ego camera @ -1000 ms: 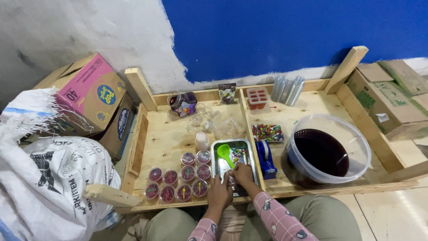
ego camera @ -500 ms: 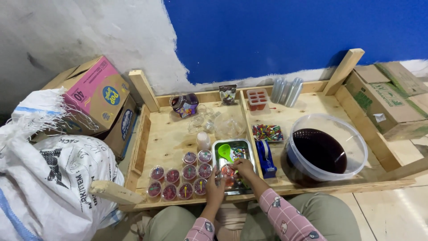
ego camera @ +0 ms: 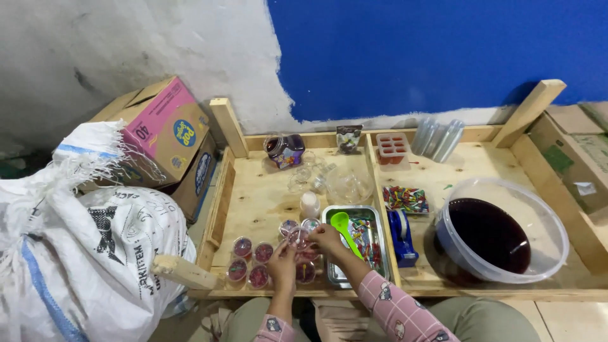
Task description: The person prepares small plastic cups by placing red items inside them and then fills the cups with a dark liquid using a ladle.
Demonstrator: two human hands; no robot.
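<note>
Both our hands, left hand and right hand, pinch one small clear plastic cup above the filled red-jelly cups at nine o'clock of the steel tray, big bowl of dark liquid still quite full.

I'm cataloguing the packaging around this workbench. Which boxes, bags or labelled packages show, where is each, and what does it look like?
Pink carton: left of the wooden tray, tilted, with a round blue-and-yellow emblem.
Second carton: beneath the pink one, brown with a blue oval mark.
White woven sack: far left, bulging, dark print and a blue stripe.
Brown cartons: far right, one with a green patch and a white label.
Small printed packet: back rail of the tray, dark, upright.
</note>
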